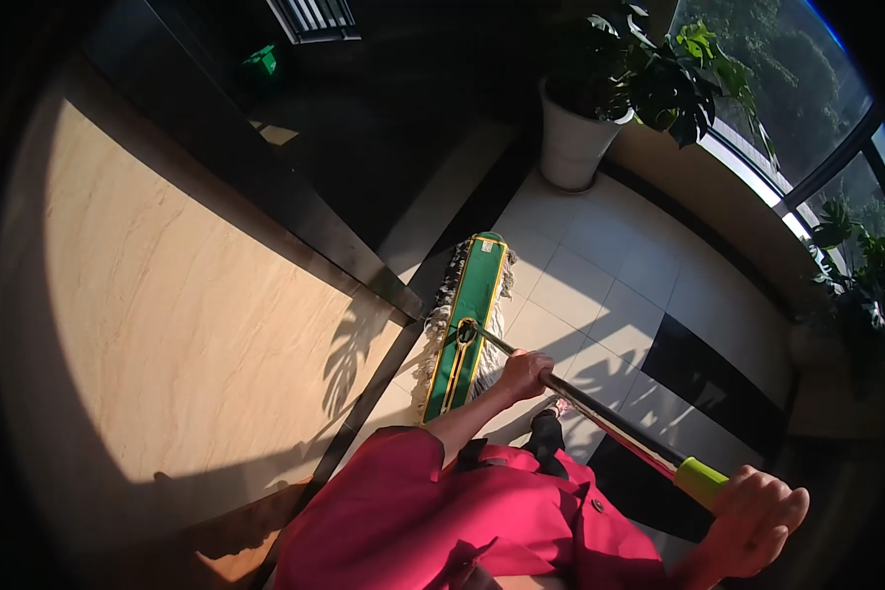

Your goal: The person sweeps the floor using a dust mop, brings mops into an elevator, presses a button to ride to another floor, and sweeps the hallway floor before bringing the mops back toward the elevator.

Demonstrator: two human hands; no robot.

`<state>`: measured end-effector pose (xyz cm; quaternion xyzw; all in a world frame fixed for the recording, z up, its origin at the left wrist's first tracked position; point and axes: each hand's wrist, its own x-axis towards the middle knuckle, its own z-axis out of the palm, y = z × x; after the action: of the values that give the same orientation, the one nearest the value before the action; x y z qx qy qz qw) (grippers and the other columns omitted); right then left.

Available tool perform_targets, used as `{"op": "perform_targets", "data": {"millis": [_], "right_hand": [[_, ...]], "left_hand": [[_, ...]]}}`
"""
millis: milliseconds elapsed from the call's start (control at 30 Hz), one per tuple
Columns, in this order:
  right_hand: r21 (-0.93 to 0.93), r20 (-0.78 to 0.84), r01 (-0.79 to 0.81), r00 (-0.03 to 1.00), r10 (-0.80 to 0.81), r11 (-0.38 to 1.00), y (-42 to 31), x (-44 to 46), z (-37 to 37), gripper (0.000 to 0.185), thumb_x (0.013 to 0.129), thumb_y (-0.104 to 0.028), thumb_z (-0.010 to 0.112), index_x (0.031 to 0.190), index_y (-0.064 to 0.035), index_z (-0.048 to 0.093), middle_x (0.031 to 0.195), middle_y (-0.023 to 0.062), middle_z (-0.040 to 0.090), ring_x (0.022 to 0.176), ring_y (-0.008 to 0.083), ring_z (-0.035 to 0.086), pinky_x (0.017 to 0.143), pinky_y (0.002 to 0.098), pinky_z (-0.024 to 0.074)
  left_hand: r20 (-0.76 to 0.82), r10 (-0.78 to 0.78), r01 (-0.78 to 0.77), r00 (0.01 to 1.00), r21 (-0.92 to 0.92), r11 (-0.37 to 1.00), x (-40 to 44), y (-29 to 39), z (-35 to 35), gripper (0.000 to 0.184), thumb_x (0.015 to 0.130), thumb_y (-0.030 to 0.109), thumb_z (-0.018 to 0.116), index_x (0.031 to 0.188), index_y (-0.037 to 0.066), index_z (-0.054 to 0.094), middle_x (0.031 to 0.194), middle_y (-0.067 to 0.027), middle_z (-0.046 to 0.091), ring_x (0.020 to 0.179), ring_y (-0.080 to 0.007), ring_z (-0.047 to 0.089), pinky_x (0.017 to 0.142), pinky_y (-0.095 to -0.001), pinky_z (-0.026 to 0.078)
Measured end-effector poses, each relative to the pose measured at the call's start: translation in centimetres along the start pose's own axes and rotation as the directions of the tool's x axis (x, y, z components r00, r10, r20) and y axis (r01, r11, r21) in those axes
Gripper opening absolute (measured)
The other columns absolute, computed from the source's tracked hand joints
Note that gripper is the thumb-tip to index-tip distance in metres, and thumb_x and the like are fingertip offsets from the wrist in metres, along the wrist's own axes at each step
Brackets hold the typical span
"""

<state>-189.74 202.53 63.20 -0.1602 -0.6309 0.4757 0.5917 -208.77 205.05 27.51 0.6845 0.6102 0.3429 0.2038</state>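
A dust mop with a long green head, yellow trim and grey-white fringe lies flat on the tiled floor in front of me. Its dark pole runs from the head toward the lower right, ending in a lime-green grip. My left hand is closed around the pole's lower part, nearer the head. At the upper end, my right hand wraps round the pole by the lime-green grip. The mop head sits close beside the wall's dark base edge.
A beige stone wall with a dark corner post stands at left. Ahead is a white planter with a large-leafed plant. Windows and another plant line the right. A green object sits in the shaded back.
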Motion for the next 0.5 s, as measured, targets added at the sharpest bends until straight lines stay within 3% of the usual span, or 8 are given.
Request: {"op": "perform_targets", "data": {"millis": [67, 133, 267, 300, 333, 400, 467, 500], "right_hand": [[0.085, -0.074, -0.068, 0.994, 0.074, 0.994, 3.0, 2.4, -2.7, 0.025, 0.077, -0.013, 0.046, 0.057, -0.0117, 0.031, 0.044, 0.0004, 0.034, 0.038, 0.0129, 0.031, 0.044, 0.0285, 0.0293], [-0.039, -0.173, -0.098, 0.981, 0.089, 0.994, 6.7, 4.8, -4.9, 0.02, 0.076, -0.009, 0.042, 0.059, -0.0113, 0.031, 0.044, 0.0007, 0.033, 0.038, 0.0125, 0.031, 0.044, 0.0286, 0.0294], [-0.076, -0.237, -0.07, 0.97, 0.05, 0.995, 14.3, 9.1, -8.5, 0.022, 0.078, -0.013, 0.042, 0.06, -0.0104, 0.029, 0.045, 0.0002, 0.033, 0.04, 0.0123, 0.031, 0.046, 0.0295, 0.0329], [-0.098, -0.251, -0.062, 0.967, 0.035, 0.993, 16.0, 10.3, -8.8, 0.023, 0.079, -0.016, 0.042, 0.06, -0.0098, 0.029, 0.045, 0.0002, 0.032, 0.04, 0.0127, 0.032, 0.047, 0.0299, 0.0343], [-0.124, -0.18, -0.131, 0.978, 0.108, 0.983, 17.4, 11.5, -9.6, 0.025, 0.079, -0.016, 0.041, 0.059, -0.0083, 0.029, 0.044, 0.0008, 0.033, 0.04, 0.0134, 0.034, 0.048, 0.0309, 0.0362], [-0.238, -0.026, -0.175, 0.984, 0.174, 0.955, 20.6, 15.7, -10.4, 0.024, 0.078, -0.013, 0.04, 0.057, -0.0075, 0.029, 0.043, 0.0017, 0.035, 0.039, 0.0144, 0.035, 0.05, 0.0327, 0.0382], [-0.212, -0.171, -0.232, 0.965, 0.198, 0.949, 25.5, 19.3, -10.4, 0.024, 0.075, -0.011, 0.035, 0.052, -0.0093, 0.029, 0.043, 0.0023, 0.034, 0.04, 0.0151, 0.035, 0.052, 0.0345, 0.0367], [-0.222, -0.151, -0.243, 0.965, 0.213, 0.944, 27.6, 19.8, -10.8, 0.022, 0.078, -0.013, 0.035, 0.058, -0.0094, 0.028, 0.047, 0.002, 0.034, 0.045, 0.0141, 0.036, 0.054, 0.032, 0.0371]], "left_hand": [[0.064, -0.032, 0.032, 0.997, 0.0, 0.999, 6.0, -1.9, 1.9, 0.009, 0.061, 0.016, 0.052, 0.058, 0.012, 0.045, 0.06, -0.003, 0.049, 0.066, -0.0219, 0.052, 0.058, -0.0339, 0.036], [0.086, -0.066, 0.065, 0.994, 0.023, 0.998, 11.4, -5.0, 4.0, 0.009, 0.061, 0.019, 0.053, 0.057, 0.014, 0.046, 0.061, -0.0022, 0.049, 0.067, -0.0213, 0.052, 0.059, -0.0327, 0.034], [0.313, -0.253, 0.193, 0.915, 0.209, 0.959, 21.6, -8.8, 3.5, 0.002, 0.065, 0.017, 0.052, 0.063, 0.015, 0.051, 0.072, -0.0019, 0.052, 0.082, -0.0193, 0.051, 0.071, -0.0375, 0.034], [0.308, -0.284, 0.205, 0.908, 0.264, 0.942, 23.8, -9.8, 3.1, 0.002, 0.067, 0.016, 0.051, 0.067, 0.016, 0.052, 0.074, -0.0013, 0.052, 0.084, -0.0201, 0.051, 0.074, -0.038, 0.034], [0.236, -0.253, 0.196, 0.938, 0.242, 0.95, 25.3, -11.4, 3.1, 0.002, 0.067, 0.016, 0.051, 0.066, 0.015, 0.052, 0.075, -0.0024, 0.052, 0.085, -0.0204, 0.05, 0.074, -0.0384, 0.034], [0.263, -0.312, 0.287, 0.913, 0.132, 0.949, 29.4, -16.6, 4.2, 0.001, 0.066, 0.016, 0.051, 0.066, 0.015, 0.051, 0.076, -0.0028, 0.052, 0.085, -0.0196, 0.05, 0.071, -0.0403, 0.034], [0.229, -0.324, 0.276, 0.918, 0.216, 0.936, 34.1, -19.6, 2.9, 0.002, 0.065, 0.016, 0.051, 0.064, 0.015, 0.05, 0.076, -0.0016, 0.052, 0.085, -0.0192, 0.049, 0.067, -0.0415, 0.035], [0.11, -0.27, 0.238, 0.957, 0.239, 0.941, 35.3, -22.5, 4.1, 0.002, 0.064, 0.015, 0.052, 0.062, 0.015, 0.05, 0.072, -0.0003, 0.051, 0.081, -0.0192, 0.05, 0.065, -0.0399, 0.035]]}}
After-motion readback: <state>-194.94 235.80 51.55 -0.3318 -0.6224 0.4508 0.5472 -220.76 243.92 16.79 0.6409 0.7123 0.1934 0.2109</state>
